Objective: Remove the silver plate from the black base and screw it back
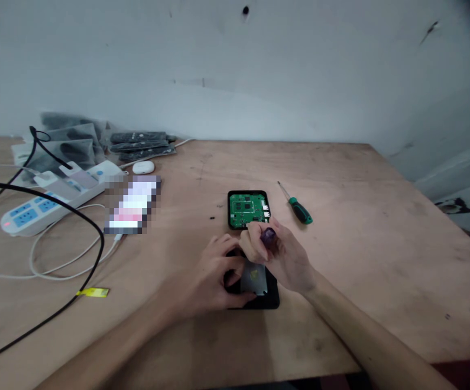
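A black square cover (273, 300) with a silver metal plate (255, 279) inside lies on the table near its front edge. My left hand (214, 276) is closed round the cover's left side, the thumb low and the fingers at the upper edge. Over the cover's upper right, my right hand (284, 257) is wrapped round a dark purple handle (268, 236); its working end is hidden by the fingers. Just beyond sits a green circuit board (247, 208) in a black case, its near edge partly behind my right hand.
A green-and-black screwdriver (299, 210) lies right of the board. Left are a phone (133, 205), a white earbud case (143, 167), a power strip (27, 215) and loose cables. Bagged black items (141, 145) rest by the wall. A tiny dark piece (212, 218) lies left of the board.
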Demonstrator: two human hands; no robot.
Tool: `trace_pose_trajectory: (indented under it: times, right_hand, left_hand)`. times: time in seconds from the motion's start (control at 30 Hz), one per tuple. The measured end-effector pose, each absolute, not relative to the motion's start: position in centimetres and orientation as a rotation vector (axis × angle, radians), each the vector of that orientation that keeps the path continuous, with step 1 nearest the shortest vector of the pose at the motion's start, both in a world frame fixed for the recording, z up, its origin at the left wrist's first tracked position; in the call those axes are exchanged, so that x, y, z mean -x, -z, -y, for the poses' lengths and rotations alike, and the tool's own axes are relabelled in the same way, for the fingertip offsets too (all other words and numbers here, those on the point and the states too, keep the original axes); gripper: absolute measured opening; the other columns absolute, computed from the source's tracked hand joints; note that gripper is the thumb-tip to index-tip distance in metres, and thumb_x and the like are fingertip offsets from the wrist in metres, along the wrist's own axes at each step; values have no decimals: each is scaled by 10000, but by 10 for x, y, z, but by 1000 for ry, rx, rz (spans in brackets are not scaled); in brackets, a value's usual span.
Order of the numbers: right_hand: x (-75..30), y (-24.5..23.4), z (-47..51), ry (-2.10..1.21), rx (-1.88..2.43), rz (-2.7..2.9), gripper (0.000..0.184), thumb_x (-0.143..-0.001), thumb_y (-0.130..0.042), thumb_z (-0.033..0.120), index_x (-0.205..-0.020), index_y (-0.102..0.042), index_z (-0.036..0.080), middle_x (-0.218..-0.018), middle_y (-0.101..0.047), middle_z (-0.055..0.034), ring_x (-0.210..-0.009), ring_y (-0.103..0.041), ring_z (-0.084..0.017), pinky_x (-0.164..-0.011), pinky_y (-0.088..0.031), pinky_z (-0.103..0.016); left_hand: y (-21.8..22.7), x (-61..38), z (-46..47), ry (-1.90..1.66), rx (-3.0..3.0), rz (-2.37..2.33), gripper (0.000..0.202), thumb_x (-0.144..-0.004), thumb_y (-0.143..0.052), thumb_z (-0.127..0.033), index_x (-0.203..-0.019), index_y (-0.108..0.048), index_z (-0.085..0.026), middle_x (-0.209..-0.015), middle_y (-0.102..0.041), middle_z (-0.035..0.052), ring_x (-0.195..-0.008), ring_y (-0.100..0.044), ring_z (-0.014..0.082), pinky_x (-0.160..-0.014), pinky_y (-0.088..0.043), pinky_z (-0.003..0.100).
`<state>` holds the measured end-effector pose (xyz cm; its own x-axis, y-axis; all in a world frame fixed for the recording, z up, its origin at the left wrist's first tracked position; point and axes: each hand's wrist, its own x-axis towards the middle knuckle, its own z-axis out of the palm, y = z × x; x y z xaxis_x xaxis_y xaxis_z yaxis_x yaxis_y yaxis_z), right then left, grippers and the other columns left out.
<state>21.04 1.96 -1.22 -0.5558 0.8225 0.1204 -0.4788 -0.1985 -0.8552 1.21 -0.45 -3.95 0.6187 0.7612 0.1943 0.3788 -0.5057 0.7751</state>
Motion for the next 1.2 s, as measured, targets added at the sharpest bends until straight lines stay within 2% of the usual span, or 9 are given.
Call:
trace_pose_trajectory:
  times: [0.1,0.27,0.37,0.6,0.8,0.93,1.2]
  right_hand:
    - [-211,14,-19,-1876,458,1123,625,-1101,-497,677,-680,-550,217,-625,-366,28,-598,-294,-166,-596,-223,-344]
    - [-213,15,-19,-1936,419,1056,385,-1002,-644,554,-841,-603,206,-664,-329,50,-602,-227,-151,-579,-207,-312]
    - [-213,15,-19,-1949,408,1026,322,-969,-674,506,-882,-597,206,-680,-328,54,-601,-207,-143,-570,-199,-299]
    - [-212,15,-19,-1940,406,1036,325,-992,-659,499,-876,-584,205,-662,-329,61,-589,-212,-137,-563,-191,-296]
    - [-212,16,-19,-1890,412,1152,514,-1085,-516,557,-709,-537,208,-628,-361,32,-604,-299,-157,-592,-218,-337]
    - [-212,15,-21,-1902,401,1157,561,-1122,-458,547,-677,-524,212,-622,-349,29,-605,-299,-165,-596,-217,-350]
    - [-214,12,-21,-1917,394,1137,495,-1040,-544,568,-697,-535,212,-631,-364,31,-597,-276,-157,-582,-216,-335]
  left_hand:
    - [38,-13,4,-681,-2141,-896,506,-794,-955,-339,-661,-498,-169,-1137,-674,38,-1065,-594,247,-954,-436,430]
    - [37,-13,5,-665,-2159,-917,486,-803,-943,-336,-662,-508,-172,-1140,-665,37,-1088,-610,254,-977,-459,434]
    - [39,-13,5,-664,-2142,-921,488,-801,-945,-336,-665,-506,-173,-1156,-666,42,-1099,-611,259,-972,-465,435]
    - [40,-13,4,-686,-2122,-907,494,-784,-958,-322,-663,-505,-169,-1134,-673,36,-1074,-612,253,-935,-448,422]
    - [37,-13,6,-669,-2131,-920,483,-790,-950,-319,-654,-512,-169,-1151,-672,54,-1097,-600,265,-952,-438,438]
    - [39,-13,6,-677,-2139,-918,501,-787,-952,-334,-650,-499,-168,-1131,-673,47,-1071,-597,256,-931,-434,428]
    - [40,-13,5,-702,-2149,-902,497,-803,-942,-335,-658,-495,-172,-1169,-681,46,-1102,-609,257,-949,-453,430]
